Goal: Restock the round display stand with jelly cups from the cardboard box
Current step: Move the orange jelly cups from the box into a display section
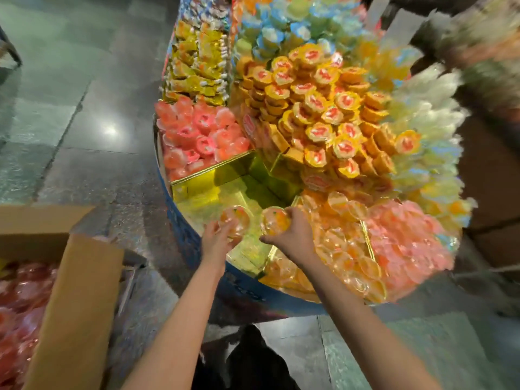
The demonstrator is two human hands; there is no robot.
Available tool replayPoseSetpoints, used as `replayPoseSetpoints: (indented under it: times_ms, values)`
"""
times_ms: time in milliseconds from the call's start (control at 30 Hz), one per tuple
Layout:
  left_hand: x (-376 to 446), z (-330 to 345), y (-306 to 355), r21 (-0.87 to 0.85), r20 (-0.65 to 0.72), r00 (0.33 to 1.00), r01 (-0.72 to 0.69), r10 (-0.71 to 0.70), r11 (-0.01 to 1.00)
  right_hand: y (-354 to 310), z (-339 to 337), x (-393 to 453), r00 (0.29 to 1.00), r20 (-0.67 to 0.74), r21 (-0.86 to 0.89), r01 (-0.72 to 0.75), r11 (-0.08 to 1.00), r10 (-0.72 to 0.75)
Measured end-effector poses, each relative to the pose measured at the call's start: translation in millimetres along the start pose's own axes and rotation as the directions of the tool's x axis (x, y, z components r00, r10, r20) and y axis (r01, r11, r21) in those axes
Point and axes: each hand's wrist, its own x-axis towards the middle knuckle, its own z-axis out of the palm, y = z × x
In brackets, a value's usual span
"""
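Blurring display stand far side; cardboard box cut off

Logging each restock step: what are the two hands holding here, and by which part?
Each holds one clear plastic orange jelly cup: left hand cradles its cup from below; right hand has fingers wrapped round its cup's side.

Grey stone floor tiles spread below me, glossy, with a bright spot of light reflected on one near the picture's left side. My dark trousers show at the bottom edge. A dark object cuts into the left edge; I cannot tell what it is. Blurred dark shelving fills the upper right corner.
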Motion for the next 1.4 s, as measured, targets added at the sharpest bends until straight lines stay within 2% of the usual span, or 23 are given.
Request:
replayPoseSetpoints:
  times_ms: [133,267,433,633,867,967,1067,1267,1400]
  values:
    - [3.7,63.3,-34.5,0.031,0.054,0.998,0.032,-0.034,0.999,62.1,-43.2,16.0,0.993,-0.058,0.005,-0.1,0.995,0.1]
    - [14.1,110.9,-63.8,0.116,0.096,0.994,0.035,-0.046,0.993,108.3,-69.3,40.2,0.982,-0.047,0.027,-0.18,0.983,0.181]
    - [41.9,163.4,-90.7,0.231,0.072,0.997,0.012,-0.029,0.973,159.5,-83.6,71.2,0.959,-0.041,0.052,-0.279,0.959,0.281]
    - [77.6,214.7,-118.1,0.351,-0.006,1.0,0.001,0.001,0.936,205.7,-87.5,95.4,0.954,-0.037,0.079,-0.293,0.953,0.296]
    - [112.1,251.1,-131.2,0.48,-0.047,0.999,0.014,0.01,0.877,232.9,-87.8,109.0,0.948,-0.074,0.157,-0.295,0.942,0.31]
    - [125.8,260.3,-137.3,0.528,-0.02,0.998,-0.038,0.058,0.848,235.1,-86.2,112.0,0.949,-0.08,0.183,-0.286,0.941,0.304]
    - [129.5,270.0,-141.1,0.525,-0.01,0.998,-0.046,0.061,0.85,238.7,-82.9,110.4,0.955,-0.076,0.161,-0.273,0.948,0.288]
    - [132.5,269.9,-143.0,0.638,0.025,0.994,-0.098,0.108,0.764,239.2,-82.6,109.9,0.958,-0.072,0.157,-0.265,0.951,0.279]
    - [137.6,268.8,-135.2,0.684,0.014,0.998,-0.051,0.057,0.728,235.1,-84.7,109.8,0.955,-0.064,0.067,-0.285,0.956,0.289]
